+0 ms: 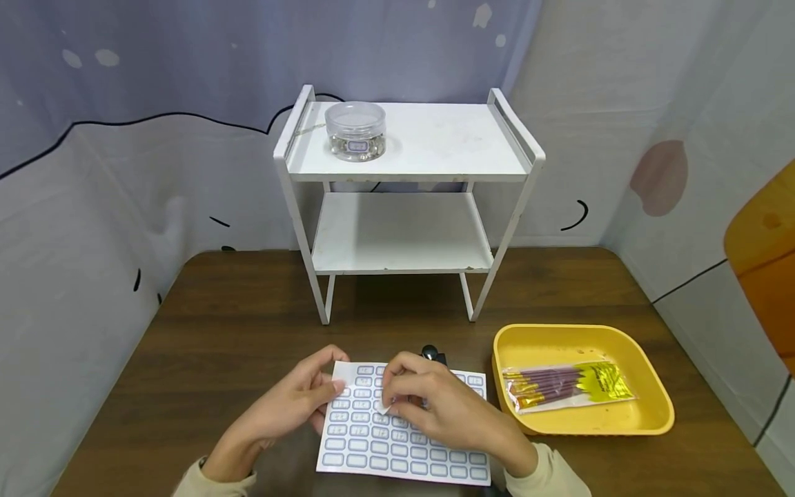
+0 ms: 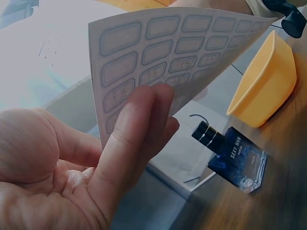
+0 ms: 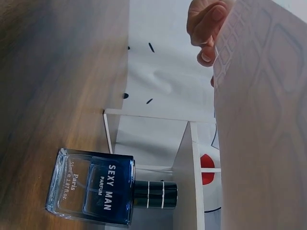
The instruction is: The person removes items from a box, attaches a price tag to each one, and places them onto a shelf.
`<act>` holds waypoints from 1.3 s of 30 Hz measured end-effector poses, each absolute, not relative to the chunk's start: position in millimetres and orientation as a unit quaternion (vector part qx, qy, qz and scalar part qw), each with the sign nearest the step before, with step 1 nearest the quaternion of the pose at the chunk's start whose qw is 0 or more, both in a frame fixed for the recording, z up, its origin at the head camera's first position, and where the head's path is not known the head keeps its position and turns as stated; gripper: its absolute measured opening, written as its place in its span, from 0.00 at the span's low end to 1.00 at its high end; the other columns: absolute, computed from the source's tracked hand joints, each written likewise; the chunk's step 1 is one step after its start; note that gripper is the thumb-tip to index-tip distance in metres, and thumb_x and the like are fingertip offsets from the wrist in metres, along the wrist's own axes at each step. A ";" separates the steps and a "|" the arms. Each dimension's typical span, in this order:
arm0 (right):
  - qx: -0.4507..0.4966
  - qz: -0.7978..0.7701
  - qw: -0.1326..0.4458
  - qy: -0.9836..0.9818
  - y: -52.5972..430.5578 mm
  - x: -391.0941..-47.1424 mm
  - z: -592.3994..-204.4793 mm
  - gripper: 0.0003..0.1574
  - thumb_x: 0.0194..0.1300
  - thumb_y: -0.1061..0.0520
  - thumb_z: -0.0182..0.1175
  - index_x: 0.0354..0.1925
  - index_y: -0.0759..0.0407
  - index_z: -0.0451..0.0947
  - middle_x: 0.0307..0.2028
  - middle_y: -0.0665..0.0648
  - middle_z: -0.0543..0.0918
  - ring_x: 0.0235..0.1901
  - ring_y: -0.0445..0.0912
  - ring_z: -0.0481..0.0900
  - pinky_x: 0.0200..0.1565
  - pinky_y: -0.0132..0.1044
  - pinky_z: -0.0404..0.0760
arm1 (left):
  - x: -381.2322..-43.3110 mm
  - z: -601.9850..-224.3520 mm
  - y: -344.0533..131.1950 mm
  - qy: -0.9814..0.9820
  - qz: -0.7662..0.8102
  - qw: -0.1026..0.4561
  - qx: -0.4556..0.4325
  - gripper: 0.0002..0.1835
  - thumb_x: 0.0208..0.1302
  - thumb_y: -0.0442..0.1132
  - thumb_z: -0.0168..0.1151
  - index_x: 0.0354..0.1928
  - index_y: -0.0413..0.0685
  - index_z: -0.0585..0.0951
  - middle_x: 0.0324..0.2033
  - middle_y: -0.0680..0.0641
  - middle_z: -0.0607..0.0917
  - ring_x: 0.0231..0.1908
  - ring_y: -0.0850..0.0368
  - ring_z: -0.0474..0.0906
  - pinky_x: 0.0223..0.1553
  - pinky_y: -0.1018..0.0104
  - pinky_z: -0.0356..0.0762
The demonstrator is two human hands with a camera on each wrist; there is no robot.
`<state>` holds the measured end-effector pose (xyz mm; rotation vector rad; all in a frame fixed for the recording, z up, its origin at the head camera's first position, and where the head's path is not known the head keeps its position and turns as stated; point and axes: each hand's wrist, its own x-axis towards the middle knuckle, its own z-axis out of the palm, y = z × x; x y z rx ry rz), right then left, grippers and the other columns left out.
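Note:
A white sheet of blue-bordered label stickers (image 1: 373,455) is held up above the table. My left hand (image 1: 292,397) grips its left edge, thumb in front and fingers behind; the left wrist view shows those fingers (image 2: 129,129) against the sheet's back. Over the middle of the sheet, my right hand (image 1: 435,400) pinches a small white sticker (image 1: 381,407) between thumb and fingertips. In the right wrist view the sheet hides this hand. Behind the sheet stands a blue perfume bottle (image 3: 100,187) with a dark cap; the head view shows little beyond its cap (image 1: 430,352).
A yellow tray (image 1: 584,424) at the right holds a packet of purple-handled brushes (image 1: 559,386). At the back is a white two-tier shelf (image 1: 404,231), with a labelled clear jar (image 1: 355,131) of small pieces on top. Patterned curtains surround the wooden table (image 1: 186,359).

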<state>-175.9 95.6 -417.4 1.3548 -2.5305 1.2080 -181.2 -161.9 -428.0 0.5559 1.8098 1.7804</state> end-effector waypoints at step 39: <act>0.357 0.506 -0.003 -0.785 118.2 -182.8 -416.2 0.05 0.64 0.64 0.64 0.38 0.57 0.82 0.33 0.49 0.83 0.31 0.36 0.75 0.32 0.29 0.77 | -177.0 -444.3 -256.7 0.695 0.661 0.238 0.154 0.10 0.78 0.32 0.44 0.55 0.38 0.61 0.37 0.41 0.87 0.29 0.51 0.88 0.26 0.54 0.86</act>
